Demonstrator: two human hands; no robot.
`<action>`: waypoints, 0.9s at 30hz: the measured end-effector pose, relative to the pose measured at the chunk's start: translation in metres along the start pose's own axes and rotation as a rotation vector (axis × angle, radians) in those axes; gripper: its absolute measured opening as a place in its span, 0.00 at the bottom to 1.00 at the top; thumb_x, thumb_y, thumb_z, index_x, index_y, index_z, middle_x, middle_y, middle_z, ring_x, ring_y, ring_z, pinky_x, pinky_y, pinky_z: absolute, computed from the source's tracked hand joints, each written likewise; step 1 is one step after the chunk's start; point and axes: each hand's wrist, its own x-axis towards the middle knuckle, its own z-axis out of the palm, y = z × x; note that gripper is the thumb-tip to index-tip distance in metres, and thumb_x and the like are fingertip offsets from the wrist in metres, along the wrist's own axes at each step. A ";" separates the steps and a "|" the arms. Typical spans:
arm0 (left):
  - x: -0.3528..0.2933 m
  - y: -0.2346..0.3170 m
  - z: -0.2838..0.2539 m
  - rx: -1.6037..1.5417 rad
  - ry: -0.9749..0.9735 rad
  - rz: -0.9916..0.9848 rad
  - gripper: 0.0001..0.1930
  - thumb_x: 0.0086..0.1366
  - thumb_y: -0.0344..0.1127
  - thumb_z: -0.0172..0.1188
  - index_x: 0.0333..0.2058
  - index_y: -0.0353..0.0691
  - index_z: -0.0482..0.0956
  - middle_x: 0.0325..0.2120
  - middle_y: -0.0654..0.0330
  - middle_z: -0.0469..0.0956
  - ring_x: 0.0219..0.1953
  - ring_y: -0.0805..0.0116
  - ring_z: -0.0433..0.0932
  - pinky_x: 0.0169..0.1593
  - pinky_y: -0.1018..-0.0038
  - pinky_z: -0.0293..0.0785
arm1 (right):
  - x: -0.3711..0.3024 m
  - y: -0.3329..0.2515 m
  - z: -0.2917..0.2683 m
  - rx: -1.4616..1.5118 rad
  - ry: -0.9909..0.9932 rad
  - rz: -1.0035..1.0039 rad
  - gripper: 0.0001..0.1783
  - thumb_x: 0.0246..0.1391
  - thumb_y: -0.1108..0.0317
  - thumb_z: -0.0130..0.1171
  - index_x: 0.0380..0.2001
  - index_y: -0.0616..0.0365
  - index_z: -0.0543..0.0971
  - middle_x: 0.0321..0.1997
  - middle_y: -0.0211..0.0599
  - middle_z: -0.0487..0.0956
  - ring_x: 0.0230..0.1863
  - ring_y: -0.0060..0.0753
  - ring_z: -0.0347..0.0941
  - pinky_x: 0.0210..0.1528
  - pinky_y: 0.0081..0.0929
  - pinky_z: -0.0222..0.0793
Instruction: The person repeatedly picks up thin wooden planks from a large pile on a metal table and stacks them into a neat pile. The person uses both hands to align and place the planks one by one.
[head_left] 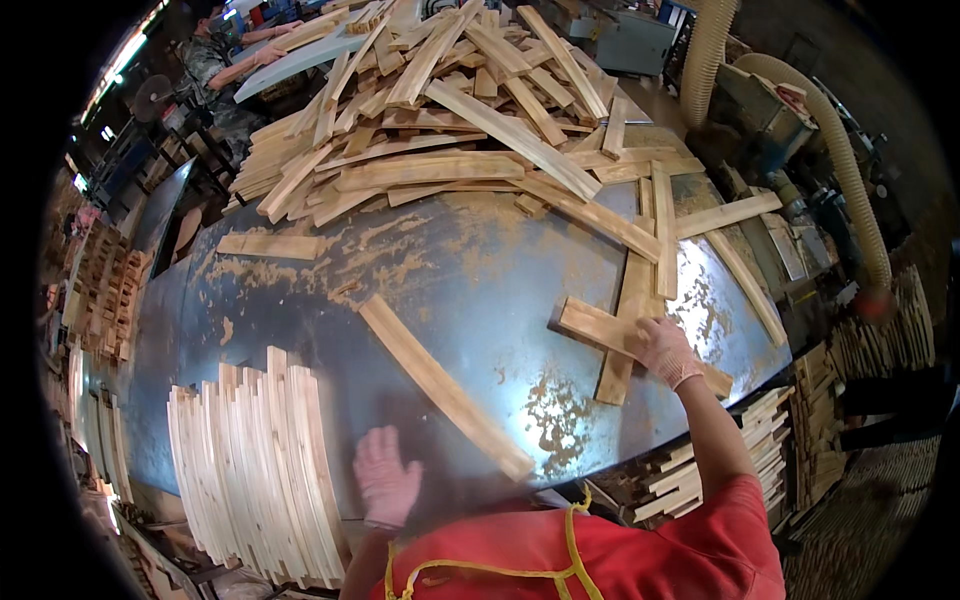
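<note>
On the right of the metal table (470, 350), my right hand (664, 350) in a pale glove is closed over a short wooden board (598, 326). This board lies across a longer wooden board (630, 300), with its right end showing past my wrist. My left hand (386, 476), also gloved, is open with fingers apart, low over the table's near side and holding nothing. It is nearest to a row of pale wooden strips (250, 450) standing close together at the left. A single long board (440, 385) lies slantwise between my two hands.
A big heap of loose boards (450, 130) covers the table's far side. Another person (215, 75) handles boards at the far left. Ribbed hoses (835, 130) hang near machinery at the right. Stacked wood (680, 490) sits below the right edge, and sawdust (560, 410) patches the tabletop.
</note>
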 end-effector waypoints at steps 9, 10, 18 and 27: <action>0.091 0.162 0.008 -0.064 0.068 0.310 0.41 0.52 0.57 0.74 0.62 0.45 0.76 0.62 0.56 0.68 0.71 0.49 0.61 0.71 0.44 0.57 | 0.274 -0.053 -0.045 0.032 0.404 -0.084 0.53 0.48 0.52 0.74 0.74 0.53 0.63 0.69 0.49 0.72 0.68 0.57 0.70 0.68 0.46 0.71; 0.090 0.161 0.009 -0.103 0.086 0.307 0.42 0.48 0.55 0.78 0.60 0.45 0.77 0.62 0.55 0.68 0.70 0.49 0.61 0.71 0.43 0.58 | 0.296 -0.061 -0.048 0.001 0.382 -0.056 0.55 0.47 0.52 0.75 0.75 0.52 0.62 0.71 0.48 0.70 0.70 0.55 0.69 0.68 0.46 0.71; 0.040 0.099 0.032 -0.253 0.191 -0.386 0.55 0.47 0.45 0.81 0.73 0.45 0.64 0.66 0.48 0.66 0.67 0.43 0.68 0.69 0.50 0.66 | 0.297 -0.091 -0.060 0.285 -0.149 -0.113 0.60 0.39 0.55 0.81 0.75 0.53 0.63 0.65 0.50 0.78 0.61 0.55 0.79 0.59 0.43 0.80; 0.028 0.024 -0.040 -2.066 -0.363 -0.689 0.26 0.63 0.27 0.64 0.62 0.33 0.74 0.38 0.51 0.81 0.38 0.56 0.84 0.40 0.61 0.86 | 0.045 -0.144 -0.024 1.794 -1.038 -0.081 0.42 0.64 0.57 0.67 0.71 0.73 0.64 0.65 0.63 0.77 0.53 0.45 0.86 0.45 0.34 0.91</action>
